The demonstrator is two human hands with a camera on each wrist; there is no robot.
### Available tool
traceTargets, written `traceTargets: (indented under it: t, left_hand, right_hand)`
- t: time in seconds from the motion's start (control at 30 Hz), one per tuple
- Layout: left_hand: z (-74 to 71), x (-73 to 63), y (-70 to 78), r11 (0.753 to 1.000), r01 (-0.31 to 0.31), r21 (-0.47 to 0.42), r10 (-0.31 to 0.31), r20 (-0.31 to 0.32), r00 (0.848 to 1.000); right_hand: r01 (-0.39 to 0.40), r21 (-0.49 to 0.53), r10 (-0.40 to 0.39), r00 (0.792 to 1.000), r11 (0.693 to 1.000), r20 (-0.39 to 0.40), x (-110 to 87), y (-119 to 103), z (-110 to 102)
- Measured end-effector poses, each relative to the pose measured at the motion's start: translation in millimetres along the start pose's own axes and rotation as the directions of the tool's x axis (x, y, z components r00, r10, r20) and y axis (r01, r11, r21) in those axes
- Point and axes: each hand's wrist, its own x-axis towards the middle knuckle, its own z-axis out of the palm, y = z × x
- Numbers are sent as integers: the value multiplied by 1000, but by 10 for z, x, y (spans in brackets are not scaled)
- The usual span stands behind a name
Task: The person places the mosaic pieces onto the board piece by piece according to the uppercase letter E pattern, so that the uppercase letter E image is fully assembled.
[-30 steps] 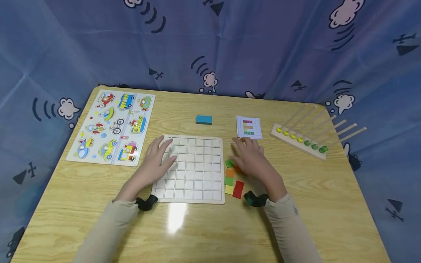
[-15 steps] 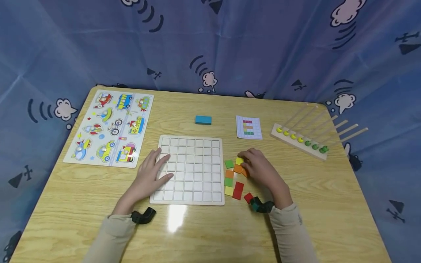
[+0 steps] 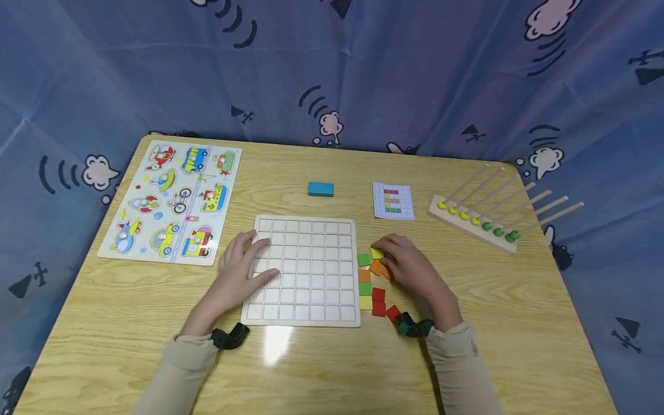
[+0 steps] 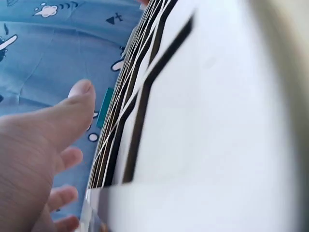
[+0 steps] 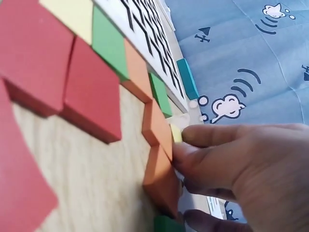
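A white grid board [image 3: 311,281] lies in the middle of the table. My left hand [image 3: 236,276] rests along its left edge, fingers spread, thumb reaching over the squares. To the board's right, my right hand [image 3: 412,265] pinches a small yellow tile [image 5: 176,133] between thumb and index finger, which partly cover it. Two orange tiles [image 5: 161,179] lie just below those fingers. Along the board's right edge run a green tile [image 3: 364,260], an orange one, another green and a pale yellow one [image 3: 365,302]. Red tiles [image 3: 378,309] lie beside them, one near the right wrist.
A blue block [image 3: 321,189] sits behind the board. Right of it lies a paper card [image 3: 393,201] with a coloured grid pattern. A peg stand [image 3: 472,222] with yellow and green beads stands back right. On the left lies a vehicle puzzle board [image 3: 171,202].
My right hand has come down and nearer, onto the yellow tile. The board has shifted slightly right with my left hand, against the tiles, and the red tiles beside them have shifted.
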Motion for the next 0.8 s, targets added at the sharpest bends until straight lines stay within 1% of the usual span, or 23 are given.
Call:
traceTargets:
  t: [0.17,0.27,0.37,0.47,0.57,0.7,0.8]
  left_hand:
    - [-4,28,-71,1000,11,-1,-11,28,1000]
    - [30,27,-95,999,2,44,-3,27,1000]
    - [69,25,-97,995,-17,94,17,8,1000]
    - [96,23,-98,992,-35,123,36,-1,999]
    - [96,20,-105,990,-39,132,39,7,999]
    - [77,6,-123,990,-27,142,26,11,1000]
    - [75,6,-130,990,-28,138,28,7,1000]
  right_hand:
    - [-51,9,51,999,999,-9,6,-28,19]
    - [-73,14,74,997,997,-22,48,-91,16]
    - [-65,25,66,997,998,-29,134,-216,25]
    - [-24,43,25,999,999,-31,273,-374,71]
    - [48,54,-46,998,997,-40,463,-556,141]
    - [144,42,-143,989,989,-36,734,-770,266]
    - [176,31,-175,984,984,-28,887,-869,345]
